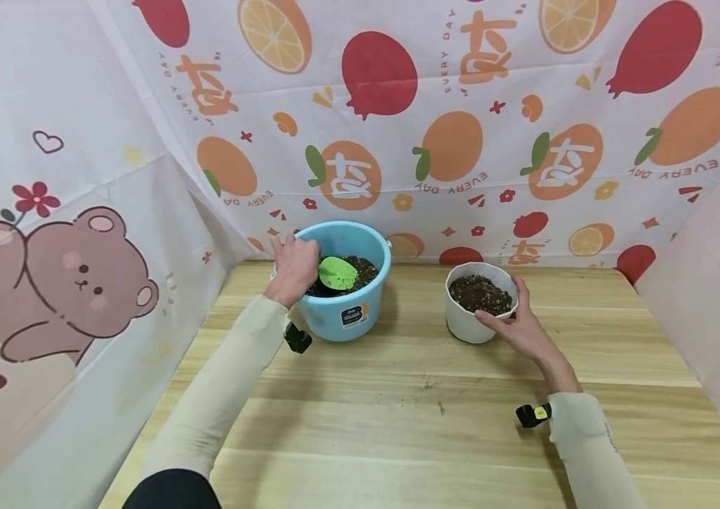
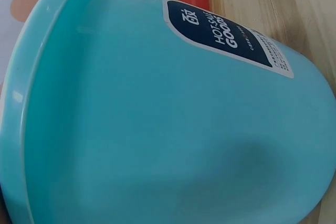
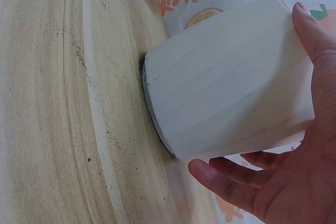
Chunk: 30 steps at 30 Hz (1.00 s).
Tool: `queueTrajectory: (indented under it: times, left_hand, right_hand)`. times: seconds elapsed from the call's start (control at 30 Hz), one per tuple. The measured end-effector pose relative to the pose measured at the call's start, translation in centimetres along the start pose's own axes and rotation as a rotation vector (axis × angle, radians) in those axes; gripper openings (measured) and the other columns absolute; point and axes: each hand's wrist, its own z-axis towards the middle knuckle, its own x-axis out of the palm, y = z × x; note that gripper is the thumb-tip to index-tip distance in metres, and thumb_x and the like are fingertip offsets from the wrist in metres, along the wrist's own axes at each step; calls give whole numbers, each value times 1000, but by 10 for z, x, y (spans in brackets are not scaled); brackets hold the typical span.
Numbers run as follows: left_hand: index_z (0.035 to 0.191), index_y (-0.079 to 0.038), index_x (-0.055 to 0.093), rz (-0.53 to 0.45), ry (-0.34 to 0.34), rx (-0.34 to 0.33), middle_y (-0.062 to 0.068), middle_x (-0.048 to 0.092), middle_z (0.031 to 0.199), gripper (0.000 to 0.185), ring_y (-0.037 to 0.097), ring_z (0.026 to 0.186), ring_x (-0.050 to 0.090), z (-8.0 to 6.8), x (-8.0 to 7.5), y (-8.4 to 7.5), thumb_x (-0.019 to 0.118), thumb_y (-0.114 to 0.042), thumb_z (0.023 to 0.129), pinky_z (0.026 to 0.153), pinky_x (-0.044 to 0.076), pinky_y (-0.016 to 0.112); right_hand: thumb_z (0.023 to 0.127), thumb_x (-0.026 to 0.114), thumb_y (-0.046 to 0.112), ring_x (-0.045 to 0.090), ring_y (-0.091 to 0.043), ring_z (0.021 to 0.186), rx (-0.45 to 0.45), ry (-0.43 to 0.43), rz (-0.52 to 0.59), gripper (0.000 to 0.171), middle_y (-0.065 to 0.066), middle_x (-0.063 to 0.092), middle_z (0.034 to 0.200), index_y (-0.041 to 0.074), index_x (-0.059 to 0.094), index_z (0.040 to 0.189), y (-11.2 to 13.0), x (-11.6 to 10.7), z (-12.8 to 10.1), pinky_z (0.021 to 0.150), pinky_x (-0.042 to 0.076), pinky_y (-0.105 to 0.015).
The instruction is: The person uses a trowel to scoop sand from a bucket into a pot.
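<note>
A light blue bucket (image 1: 321,316) holding dark soil (image 1: 366,270) stands toward the back left of the table. Over its left rim, my left hand (image 1: 296,267) grips a green scoop (image 1: 338,272), whose handle is hidden by the hand. The scoop's blade lies at the soil inside, with a few dark specks on it. To the right stands a white pot (image 1: 465,322) with dark soil (image 1: 479,293) in it. My right hand (image 1: 525,326) holds this pot from its right side, thumb at the near rim. In the left wrist view the bucket's wall (image 2: 157,108) hides the left hand.
The wooden table (image 1: 360,424) has a few dark crumbs (image 1: 441,408) in front of the pot. A fruit-printed cloth (image 1: 398,141) hangs right behind bucket and pot. On the left is a cloth with a bear print (image 1: 80,276).
</note>
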Motion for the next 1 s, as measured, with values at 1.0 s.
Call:
queueTrajectory:
  times: [1.0]
  left_hand:
    - [62, -10, 52, 78, 5, -16, 16, 66, 75, 35, 39, 93, 60, 5, 1, -17, 48, 9, 90, 102, 31, 66]
  right_hand:
    - [92, 71, 46, 15, -47, 155, 19, 3, 24, 114, -23, 7, 169, 34, -20, 159, 0, 3, 0, 119, 20, -69]
